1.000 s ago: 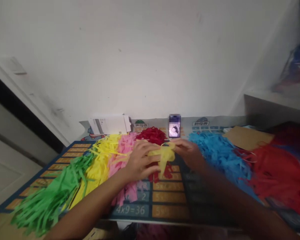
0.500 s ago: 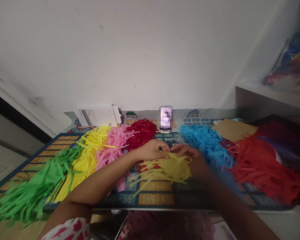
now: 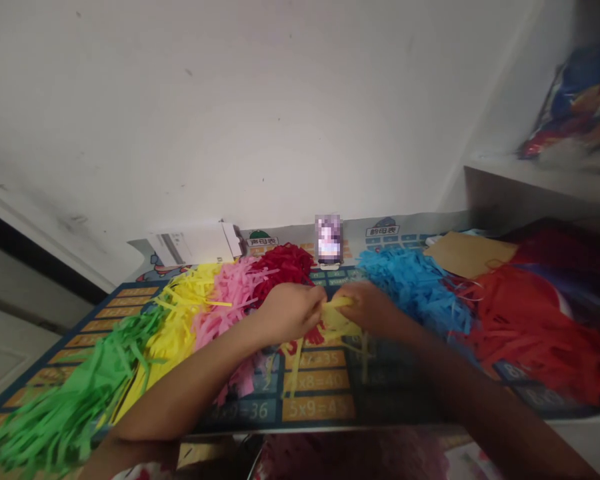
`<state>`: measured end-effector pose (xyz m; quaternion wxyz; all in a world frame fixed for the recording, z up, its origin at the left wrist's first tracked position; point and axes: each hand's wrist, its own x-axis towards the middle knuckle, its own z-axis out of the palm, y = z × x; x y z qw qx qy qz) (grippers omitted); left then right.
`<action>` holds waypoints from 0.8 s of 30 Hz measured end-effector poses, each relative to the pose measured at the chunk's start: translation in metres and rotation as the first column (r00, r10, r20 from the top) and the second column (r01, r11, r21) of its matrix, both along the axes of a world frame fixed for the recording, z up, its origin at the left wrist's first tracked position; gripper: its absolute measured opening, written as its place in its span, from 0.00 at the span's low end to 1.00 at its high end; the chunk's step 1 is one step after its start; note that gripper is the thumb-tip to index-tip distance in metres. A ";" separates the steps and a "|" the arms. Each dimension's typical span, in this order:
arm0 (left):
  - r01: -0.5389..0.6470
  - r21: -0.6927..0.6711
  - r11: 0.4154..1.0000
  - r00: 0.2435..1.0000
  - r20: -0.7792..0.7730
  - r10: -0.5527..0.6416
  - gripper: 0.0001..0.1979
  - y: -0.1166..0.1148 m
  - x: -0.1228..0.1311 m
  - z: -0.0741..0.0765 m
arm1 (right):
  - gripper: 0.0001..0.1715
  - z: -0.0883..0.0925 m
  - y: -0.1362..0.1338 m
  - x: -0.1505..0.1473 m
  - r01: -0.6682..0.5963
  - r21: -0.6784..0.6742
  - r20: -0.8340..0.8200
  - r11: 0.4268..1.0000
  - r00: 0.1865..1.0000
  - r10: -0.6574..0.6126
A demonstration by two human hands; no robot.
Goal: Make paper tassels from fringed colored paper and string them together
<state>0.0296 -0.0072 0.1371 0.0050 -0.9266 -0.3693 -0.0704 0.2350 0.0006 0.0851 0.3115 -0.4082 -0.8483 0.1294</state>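
Observation:
Both my hands meet over the middle of the table, gripping yellow fringed paper [image 3: 341, 319] whose cut strips hang down beneath them. My left hand [image 3: 296, 308] is closed on its left side. Closed on the other side is my right hand [image 3: 367, 305], with a yellow band stretched between the two fists. Just behind my left hand lies a heap of dark red fringed paper [image 3: 285, 267]. A blue fringed heap [image 3: 413, 287] is beside my right hand. Pink fringed paper [image 3: 230, 293] spreads to the left, partly behind my left forearm.
Further left lie yellow fringe [image 3: 180, 313] and green fringe [image 3: 80, 390]. Red fringe [image 3: 540, 333] and a tan envelope-like sheet [image 3: 467, 253] are at the right. A lit phone [image 3: 329, 240] and a white box [image 3: 195, 243] stand by the wall. A printed mat [image 3: 320, 408] covers the table.
My hands have closed into fists and pulled the yellow paper taut between them. Its strips, spread out to the left before, now hang downward. The view has shifted slightly.

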 end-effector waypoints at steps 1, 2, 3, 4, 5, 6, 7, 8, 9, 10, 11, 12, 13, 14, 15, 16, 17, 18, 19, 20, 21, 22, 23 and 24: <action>-0.022 0.013 1.000 1.000 0.011 0.022 0.08 0.002 -0.004 -0.006 | 0.08 -0.001 0.000 0.002 -0.004 -0.006 -0.021 1.000 1.000 0.004; -0.039 0.032 0.999 0.999 0.029 0.039 0.07 0.003 -0.008 -0.012 | 0.09 -0.002 -0.001 0.004 -0.012 0.017 -0.049 1.000 0.999 0.013; -0.055 0.072 0.996 0.997 0.053 0.051 0.06 0.004 -0.012 -0.018 | 0.09 -0.003 -0.003 0.007 -0.018 0.068 -0.067 0.998 0.998 0.023; -0.071 0.141 0.988 0.995 0.078 0.060 0.05 0.002 -0.017 -0.024 | 0.09 -0.003 -0.007 0.010 -0.019 0.135 -0.070 0.991 0.997 0.028; -0.096 0.240 0.966 0.991 0.115 0.070 0.04 -0.001 -0.021 -0.030 | 0.10 -0.003 -0.013 0.012 -0.016 0.204 -0.061 0.979 0.998 0.029; -0.124 0.354 0.927 0.984 0.165 0.069 0.05 -0.008 -0.025 -0.036 | 0.10 -0.004 -0.020 0.013 -0.010 0.270 -0.050 0.963 0.998 0.024; -0.153 0.464 0.873 0.974 0.220 0.054 0.06 -0.018 -0.029 -0.042 | 0.11 -0.005 -0.028 0.014 -0.005 0.323 -0.043 0.946 0.999 0.020; -0.178 0.554 0.813 0.962 0.271 0.026 0.06 -0.029 -0.034 -0.047 | 0.11 -0.007 -0.038 0.014 -0.012 0.362 -0.040 0.932 0.999 0.028; -0.200 0.614 0.763 0.950 0.311 -0.001 0.08 -0.041 -0.040 -0.054 | 0.11 -0.011 -0.048 0.014 -0.027 0.388 -0.042 0.921 0.998 0.047; -0.224 0.644 0.732 0.942 0.334 -0.006 0.09 -0.053 -0.047 -0.060 | 0.11 -0.016 -0.059 0.012 -0.042 0.406 -0.043 0.913 0.997 0.065; -0.249 0.651 0.717 0.940 0.340 0.018 0.10 -0.065 -0.057 -0.068 | 0.12 -0.023 -0.069 0.011 -0.057 0.414 -0.039 0.908 0.996 0.081; -0.283 0.640 0.715 0.940 0.332 0.076 0.11 -0.075 -0.070 -0.076 | 0.12 -0.031 -0.079 0.009 -0.071 0.409 -0.030 0.910 0.995 0.091; -0.330 0.609 0.722 0.936 0.310 0.167 0.11 -0.084 -0.084 -0.084 | 0.12 -0.041 -0.087 0.007 -0.083 0.389 -0.016 0.918 0.995 0.097; -0.383 0.564 0.732 0.923 0.272 0.274 0.11 -0.092 -0.100 -0.092 | 0.12 -0.051 -0.095 0.005 -0.088 0.360 -0.004 0.929 0.995 0.096; -0.442 0.507 0.740 0.896 0.223 0.383 0.11 -0.100 -0.115 -0.097 | 0.13 -0.062 -0.101 0.004 -0.087 0.328 0.010 0.941 0.996 0.089; -0.487 0.435 0.758 0.869 0.153 0.470 0.12 -0.108 -0.129 -0.100 | 0.13 -0.073 -0.105 0.003 -0.087 0.294 0.026 0.952 0.996 0.083; -0.521 0.367 0.770 0.845 0.096 0.526 0.13 -0.117 -0.140 -0.101 | 0.12 -0.083 -0.107 0.002 -0.089 0.265 0.046 0.960 0.996 0.079; -0.540 0.296 0.788 0.833 0.055 0.550 0.15 -0.126 -0.146 -0.098 | 0.12 -0.091 -0.109 0.001 -0.089 0.240 0.067 0.967 0.995 0.075; -0.536 0.229 0.813 0.839 0.038 0.542 0.17 -0.135 -0.146 -0.094 | 0.12 -0.097 -0.109 -0.001 -0.094 0.220 0.089 0.971 0.993 0.076; -0.509 0.167 0.844 0.860 0.050 0.508 0.19 -0.143 -0.139 -0.089 | 0.12 -0.101 -0.109 -0.003 -0.100 0.205 0.106 0.974 0.991 0.079; -0.458 0.104 0.883 0.889 0.079 0.451 0.20 -0.150 -0.127 -0.085 | 0.12 -0.102 -0.108 -0.005 -0.108 0.190 0.122 0.976 0.989 0.086; -0.373 0.043 0.927 0.923 0.118 0.366 0.21 -0.153 -0.110 -0.084 | 0.11 -0.102 -0.108 -0.008 -0.118 0.183 0.132 0.976 0.987 0.095; -0.269 -0.028 0.963 0.950 0.153 0.270 0.22 -0.154 -0.091 -0.086 | 0.11 -0.100 -0.108 -0.010 -0.128 0.181 0.139 0.975 0.985 0.104; -0.163 -0.074 0.984 0.967 0.184 0.175 0.23 -0.151 -0.072 -0.091 | 0.11 -0.097 -0.108 -0.012 -0.135 0.183 0.146 0.974 0.983 0.109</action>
